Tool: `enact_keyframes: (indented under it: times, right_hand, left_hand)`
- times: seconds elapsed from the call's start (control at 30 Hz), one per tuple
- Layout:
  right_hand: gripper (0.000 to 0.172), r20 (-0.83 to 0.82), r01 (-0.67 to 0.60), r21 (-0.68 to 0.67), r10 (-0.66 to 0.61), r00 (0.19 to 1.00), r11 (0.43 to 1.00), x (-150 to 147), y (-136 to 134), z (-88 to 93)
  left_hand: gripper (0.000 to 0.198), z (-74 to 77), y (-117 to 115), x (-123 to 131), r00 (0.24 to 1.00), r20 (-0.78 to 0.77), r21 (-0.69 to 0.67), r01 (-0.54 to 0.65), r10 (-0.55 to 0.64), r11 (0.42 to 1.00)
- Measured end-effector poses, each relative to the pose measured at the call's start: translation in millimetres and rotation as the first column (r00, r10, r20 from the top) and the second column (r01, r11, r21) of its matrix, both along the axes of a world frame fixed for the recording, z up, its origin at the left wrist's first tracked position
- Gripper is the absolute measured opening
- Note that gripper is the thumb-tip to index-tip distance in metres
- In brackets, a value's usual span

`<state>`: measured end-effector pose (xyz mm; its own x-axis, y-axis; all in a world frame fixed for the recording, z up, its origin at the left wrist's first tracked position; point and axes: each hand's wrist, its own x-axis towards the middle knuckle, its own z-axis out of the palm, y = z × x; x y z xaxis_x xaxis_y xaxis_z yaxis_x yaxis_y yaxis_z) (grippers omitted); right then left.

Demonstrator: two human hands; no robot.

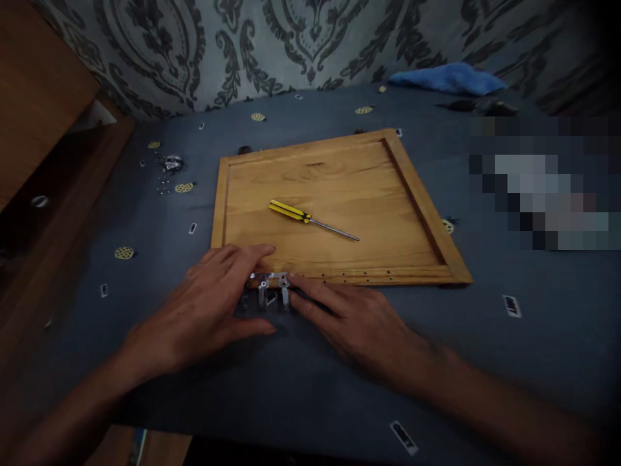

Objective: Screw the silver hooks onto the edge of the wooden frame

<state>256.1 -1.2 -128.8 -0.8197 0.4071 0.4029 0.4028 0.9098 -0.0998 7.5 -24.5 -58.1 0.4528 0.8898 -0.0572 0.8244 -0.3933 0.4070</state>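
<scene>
While one shiny metal hinge [263, 288] sits on the near edge of the wooden panel [310, 184], over toward the panel's left corner, two hands are at it, one from each side. The left hand [211, 291] reaches in from the lower left with its back turned up. Its fingers bend over the edge of the wood, and its thumb points to the right, low down over the cloth. The right hand [349, 317] reaches in from the lower right, also with its back up, and its long fingers point to the left.

The left hand is open, with a wide gap between thumb and fingers, and the hinge is by that gap. The right hand's fingertips touch the right end of the hinge. I cannot see its thumb, so I cannot tell if it pinches.

On the panel lies one yellow and black screwdriver [310, 219], its tip pointing right and a bit toward the person. Small dark holes run along the near edge of the wood. Under it all is one dark blue tablecloth [334, 382]. Farther off, at the left, sits one little clump of metal parts [172, 163], with tiny bits near it, too small to count. At the far right lies one bright blue cloth [449, 79].
</scene>
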Motion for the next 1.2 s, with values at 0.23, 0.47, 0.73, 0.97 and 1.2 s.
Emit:
enact_keyframes:
  times: [0.23,0.47,0.73,0.97,1.2]
  right_hand:
    - [0.033,-0.051,-0.003,0.002,0.003,0.999,1.000,-1,1,0.2]
    - [0.029,-0.039,0.006,0.031,-0.005,0.999,1.000,-2,1,0.8]
    - [0.033,-0.017,0.000,0.010,0.000,1.000,1.000,-2,1,0.1]
    - [0.031,-0.027,0.006,0.020,-0.006,1.000,1.000,-3,1,-0.9]
    - [0.030,-0.012,0.007,0.025,-0.007,1.000,1.000,-3,0,0.4]
  left_hand:
    - [0.078,-10.3,-1,7,0.998,0.059,-0.006,-0.037,0.037,0.999]
    - [0.073,-15.4,-1,9,0.997,0.063,0.003,-0.039,0.038,0.999]
    - [0.072,-16.3,-2,10,0.998,0.059,0.007,-0.029,0.029,1.000]
    - [0.071,-13.6,-2,10,0.999,0.043,0.011,-0.015,0.014,1.000]
    - [0.066,-17.1,-2,15,0.998,0.058,0.066,0.016,-0.020,0.998]
